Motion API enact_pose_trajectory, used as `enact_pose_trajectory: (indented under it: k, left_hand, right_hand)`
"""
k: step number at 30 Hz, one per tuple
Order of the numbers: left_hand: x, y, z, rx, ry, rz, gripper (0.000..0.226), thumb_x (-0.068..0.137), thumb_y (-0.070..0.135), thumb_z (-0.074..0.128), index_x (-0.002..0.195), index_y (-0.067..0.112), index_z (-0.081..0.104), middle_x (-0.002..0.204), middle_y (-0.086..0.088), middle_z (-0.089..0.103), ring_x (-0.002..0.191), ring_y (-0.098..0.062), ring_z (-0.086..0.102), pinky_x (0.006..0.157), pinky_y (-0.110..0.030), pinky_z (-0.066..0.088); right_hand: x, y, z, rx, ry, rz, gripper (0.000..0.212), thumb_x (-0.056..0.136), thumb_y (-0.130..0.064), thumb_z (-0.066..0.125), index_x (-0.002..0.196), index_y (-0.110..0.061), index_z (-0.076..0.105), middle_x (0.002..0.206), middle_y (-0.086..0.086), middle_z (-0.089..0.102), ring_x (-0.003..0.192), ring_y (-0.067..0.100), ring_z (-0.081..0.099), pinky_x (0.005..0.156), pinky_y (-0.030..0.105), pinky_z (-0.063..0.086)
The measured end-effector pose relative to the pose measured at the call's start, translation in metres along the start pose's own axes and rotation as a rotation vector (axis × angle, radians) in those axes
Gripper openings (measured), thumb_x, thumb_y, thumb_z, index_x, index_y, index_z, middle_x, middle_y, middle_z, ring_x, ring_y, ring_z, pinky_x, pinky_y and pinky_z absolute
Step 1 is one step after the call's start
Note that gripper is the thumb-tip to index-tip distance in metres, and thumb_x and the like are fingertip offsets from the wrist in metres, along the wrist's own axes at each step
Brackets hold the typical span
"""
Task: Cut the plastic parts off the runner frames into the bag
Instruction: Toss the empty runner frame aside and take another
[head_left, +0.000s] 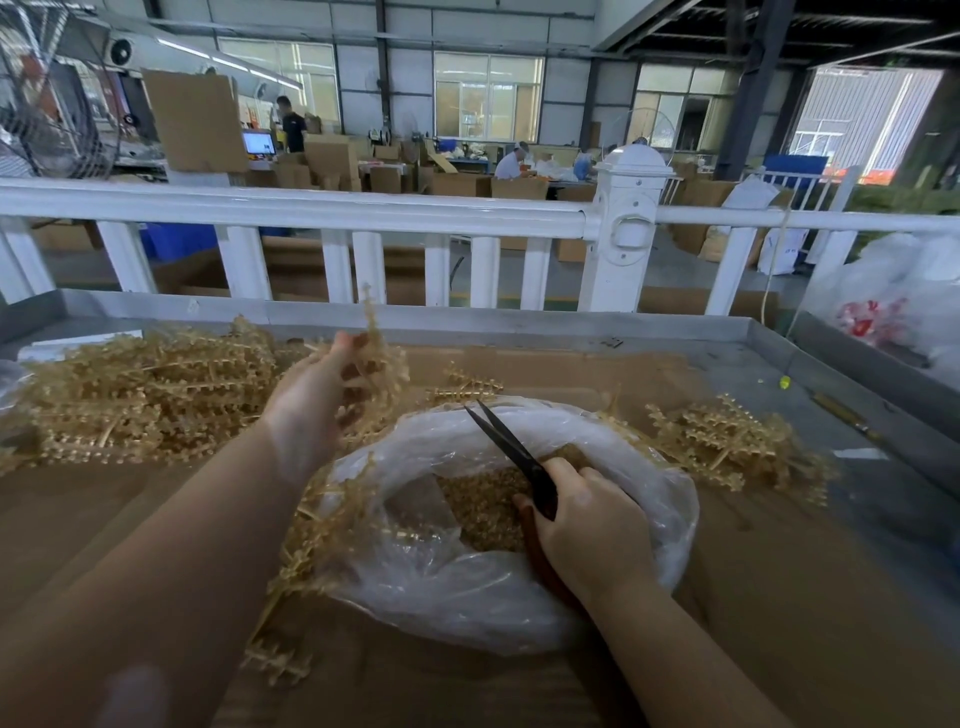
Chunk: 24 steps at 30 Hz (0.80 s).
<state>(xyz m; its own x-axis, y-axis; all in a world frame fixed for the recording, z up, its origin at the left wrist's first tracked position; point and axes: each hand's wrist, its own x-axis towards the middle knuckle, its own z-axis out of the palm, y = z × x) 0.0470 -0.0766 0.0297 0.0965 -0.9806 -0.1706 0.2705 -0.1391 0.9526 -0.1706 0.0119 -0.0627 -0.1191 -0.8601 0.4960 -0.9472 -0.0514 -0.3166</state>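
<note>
Both forearms reach over the bench (779, 597); right hand (587, 525) fingers (597, 480) grip scissors (511, 449) above the bag (467, 597), so cut parts drop in. Left hand (311, 400) fingers pinch a runner frame (382, 364) just beyond the blades.

Factory packing hall: stacked cardboard boxes (332, 161), seated workers (511, 163) at benches, a large fan (47, 104), a white railing (311, 208), and a metal-edged table (779, 358) heaped with moulded runner frames (145, 395).
</note>
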Motion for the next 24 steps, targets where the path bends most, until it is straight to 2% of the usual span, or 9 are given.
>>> enact_pose_trajectory:
  k: [2,5,8,10,12,15,19,22,24]
  left_hand:
    - [0.001,0.004,0.0,-0.112,-0.12,-0.049,0.045,0.095,0.048,0.048,0.13,0.022,0.056,0.123,0.0,0.064,0.114,-0.019,0.06,0.092,-0.039,0.046]
    - [0.003,-0.002,0.001,0.094,-0.213,0.048,0.053,0.096,0.052,0.041,0.143,0.025,0.04,0.147,0.002,0.044,0.137,-0.022,0.038,0.108,-0.047,0.03]
    - [0.003,-0.005,0.001,0.006,-0.27,0.093,0.037,0.102,0.033,0.035,0.136,0.031,0.048,0.132,0.013,0.057,0.128,-0.01,0.047,0.108,-0.043,0.031]
    - [0.003,-0.005,0.0,-0.114,-0.211,0.135,0.031,0.1,0.023,0.042,0.124,0.035,0.058,0.119,0.014,0.066,0.111,-0.007,0.059,0.088,-0.038,0.04]
    - [0.004,-0.005,-0.002,-0.098,-0.151,0.217,0.036,0.098,0.01,0.047,0.123,0.033,0.059,0.111,0.013,0.07,0.101,-0.008,0.066,0.079,-0.033,0.043]
    - [0.004,-0.004,-0.004,-0.073,-0.18,0.3,0.052,0.096,-0.007,0.04,0.123,0.033,0.059,0.109,0.007,0.072,0.095,-0.014,0.07,0.081,-0.033,0.056]
    - [0.003,-0.005,-0.005,-0.084,-0.25,0.262,0.068,0.089,-0.022,0.035,0.113,0.034,0.063,0.115,-0.001,0.065,0.096,-0.02,0.07,0.078,-0.029,0.058]
    - [0.005,-0.01,-0.004,-0.015,-0.274,0.196,0.048,0.081,-0.01,0.056,0.101,0.032,0.071,0.103,0.005,0.071,0.1,-0.016,0.066,0.092,-0.039,0.048]
    - [0.003,-0.011,-0.004,0.1,-0.268,0.175,0.025,0.072,0.015,0.071,0.093,0.028,0.07,0.094,0.009,0.07,0.097,-0.014,0.061,0.087,-0.037,0.041]
  right_hand:
    - [0.0,0.0,0.0,-0.004,0.001,0.001,0.029,0.089,-0.048,0.053,0.109,-0.027,0.058,0.089,-0.005,0.06,0.084,0.015,0.057,0.066,0.022,0.034]
    - [0.0,0.001,-0.001,-0.011,0.001,0.001,0.029,0.089,-0.048,0.053,0.109,-0.027,0.058,0.089,-0.005,0.06,0.084,0.016,0.058,0.066,0.022,0.034]
    - [0.0,0.001,-0.001,-0.008,-0.001,-0.003,0.03,0.089,-0.048,0.053,0.11,-0.027,0.058,0.089,-0.005,0.061,0.085,0.016,0.058,0.066,0.023,0.034]
    - [0.001,0.001,-0.001,-0.011,-0.006,-0.004,0.03,0.09,-0.048,0.052,0.11,-0.027,0.057,0.09,-0.005,0.061,0.086,0.016,0.058,0.067,0.023,0.036]
    - [0.0,0.001,-0.001,-0.012,-0.008,-0.006,0.03,0.09,-0.048,0.052,0.111,-0.027,0.057,0.09,-0.005,0.061,0.086,0.015,0.058,0.067,0.023,0.036]
    - [0.0,0.0,-0.002,-0.003,-0.007,-0.008,0.029,0.09,-0.047,0.053,0.11,-0.027,0.057,0.089,-0.005,0.06,0.084,0.016,0.058,0.067,0.023,0.037]
    - [0.0,0.0,-0.003,0.003,-0.009,-0.006,0.029,0.089,-0.047,0.053,0.109,-0.026,0.058,0.089,-0.004,0.061,0.085,0.017,0.058,0.069,0.025,0.039]
    - [0.0,0.0,-0.002,-0.004,-0.018,-0.005,0.031,0.09,-0.048,0.051,0.112,-0.027,0.057,0.092,-0.005,0.061,0.087,0.016,0.057,0.07,0.023,0.038]
    - [0.0,0.0,-0.002,-0.003,-0.021,-0.006,0.031,0.09,-0.047,0.052,0.113,-0.027,0.057,0.092,-0.004,0.061,0.087,0.016,0.057,0.071,0.024,0.039]
